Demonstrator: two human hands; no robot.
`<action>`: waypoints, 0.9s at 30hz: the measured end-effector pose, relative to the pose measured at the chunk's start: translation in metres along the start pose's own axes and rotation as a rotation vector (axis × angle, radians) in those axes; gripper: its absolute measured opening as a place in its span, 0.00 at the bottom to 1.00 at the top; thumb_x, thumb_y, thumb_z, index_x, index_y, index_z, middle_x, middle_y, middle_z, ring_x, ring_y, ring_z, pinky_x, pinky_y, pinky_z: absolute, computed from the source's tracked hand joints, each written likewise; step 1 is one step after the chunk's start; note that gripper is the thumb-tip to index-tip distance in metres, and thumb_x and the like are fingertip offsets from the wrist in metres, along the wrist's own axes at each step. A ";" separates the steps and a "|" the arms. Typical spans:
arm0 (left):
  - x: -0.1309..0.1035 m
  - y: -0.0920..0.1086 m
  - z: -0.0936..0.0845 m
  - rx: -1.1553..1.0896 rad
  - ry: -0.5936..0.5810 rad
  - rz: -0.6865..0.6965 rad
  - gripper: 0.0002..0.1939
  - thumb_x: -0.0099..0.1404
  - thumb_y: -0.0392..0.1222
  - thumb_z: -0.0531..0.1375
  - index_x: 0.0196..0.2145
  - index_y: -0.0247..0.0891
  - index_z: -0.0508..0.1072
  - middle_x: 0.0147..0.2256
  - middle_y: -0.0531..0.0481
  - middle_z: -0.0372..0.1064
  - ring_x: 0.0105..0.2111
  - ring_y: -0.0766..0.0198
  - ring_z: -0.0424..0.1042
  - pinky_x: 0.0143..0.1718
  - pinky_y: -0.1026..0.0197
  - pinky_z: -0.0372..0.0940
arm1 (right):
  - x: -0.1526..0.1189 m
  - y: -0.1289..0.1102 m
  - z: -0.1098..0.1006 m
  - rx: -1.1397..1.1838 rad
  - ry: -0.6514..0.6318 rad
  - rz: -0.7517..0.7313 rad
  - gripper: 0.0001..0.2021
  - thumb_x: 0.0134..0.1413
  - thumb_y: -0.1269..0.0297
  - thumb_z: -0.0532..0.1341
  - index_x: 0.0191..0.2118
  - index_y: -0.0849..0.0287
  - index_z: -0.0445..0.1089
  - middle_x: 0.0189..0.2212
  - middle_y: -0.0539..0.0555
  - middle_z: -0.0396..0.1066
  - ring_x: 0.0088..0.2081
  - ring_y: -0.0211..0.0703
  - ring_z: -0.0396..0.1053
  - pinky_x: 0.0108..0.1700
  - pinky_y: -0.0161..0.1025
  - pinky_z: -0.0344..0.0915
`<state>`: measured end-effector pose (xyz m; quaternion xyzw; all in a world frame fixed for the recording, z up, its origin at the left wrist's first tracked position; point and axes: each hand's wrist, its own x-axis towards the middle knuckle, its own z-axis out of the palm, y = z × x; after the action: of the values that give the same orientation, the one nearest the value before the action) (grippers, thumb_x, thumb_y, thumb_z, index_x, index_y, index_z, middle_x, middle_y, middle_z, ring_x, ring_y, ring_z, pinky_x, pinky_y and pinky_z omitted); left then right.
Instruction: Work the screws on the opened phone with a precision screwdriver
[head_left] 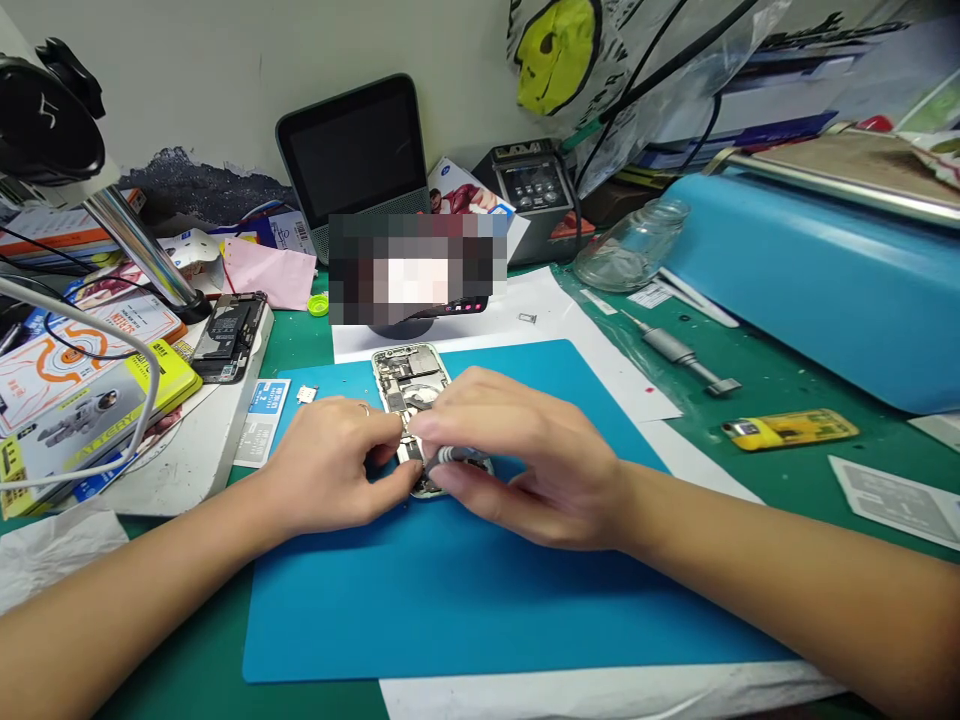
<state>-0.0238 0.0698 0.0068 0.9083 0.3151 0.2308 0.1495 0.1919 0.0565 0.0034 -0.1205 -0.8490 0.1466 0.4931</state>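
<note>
An opened phone (411,370) lies on the blue mat (465,600) with its inner parts showing; its lower half is partly covered by my hands. My left hand (337,465) is closed at the phone's left edge, thumb and forefinger on its lower part. Between the thumb and fingers of my right hand (536,460) is a grey tool with a ribbed handle (456,456), which looks like a small screwdriver. It is held over the phone's lower right side, and its tip is hidden. A small metal piece (306,394) rests on the mat beyond my left hand.
Another opened phone (231,335) sits on a white box at left, near a yellow battery box (97,420). Behind stand a dark screen (356,150) and a blurred-out device (416,275). At right are a grey tool (671,348), a yellow lighter (790,429) and a glass jar (630,245).
</note>
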 end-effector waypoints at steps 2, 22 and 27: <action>0.000 0.000 0.000 -0.005 0.001 0.006 0.16 0.64 0.43 0.60 0.22 0.41 0.60 0.19 0.56 0.61 0.21 0.66 0.58 0.25 0.60 0.47 | 0.000 0.001 0.000 -0.018 0.001 -0.015 0.15 0.69 0.71 0.60 0.59 0.60 0.66 0.40 0.56 0.79 0.41 0.40 0.74 0.45 0.41 0.73; 0.001 0.001 -0.001 -0.008 -0.007 -0.002 0.15 0.64 0.42 0.59 0.23 0.41 0.60 0.20 0.56 0.62 0.21 0.65 0.58 0.26 0.60 0.48 | 0.000 0.002 -0.001 -0.022 0.003 0.010 0.15 0.70 0.70 0.60 0.59 0.57 0.66 0.38 0.53 0.79 0.37 0.40 0.74 0.43 0.41 0.72; 0.001 0.001 0.000 -0.008 -0.005 -0.003 0.15 0.64 0.42 0.59 0.23 0.41 0.60 0.21 0.55 0.63 0.21 0.65 0.59 0.26 0.60 0.48 | -0.001 0.003 -0.001 -0.003 0.015 0.011 0.17 0.69 0.72 0.60 0.60 0.59 0.66 0.46 0.58 0.80 0.44 0.41 0.75 0.47 0.41 0.73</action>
<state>-0.0227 0.0698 0.0079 0.9079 0.3151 0.2294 0.1545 0.1929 0.0588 0.0021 -0.1269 -0.8450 0.1470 0.4983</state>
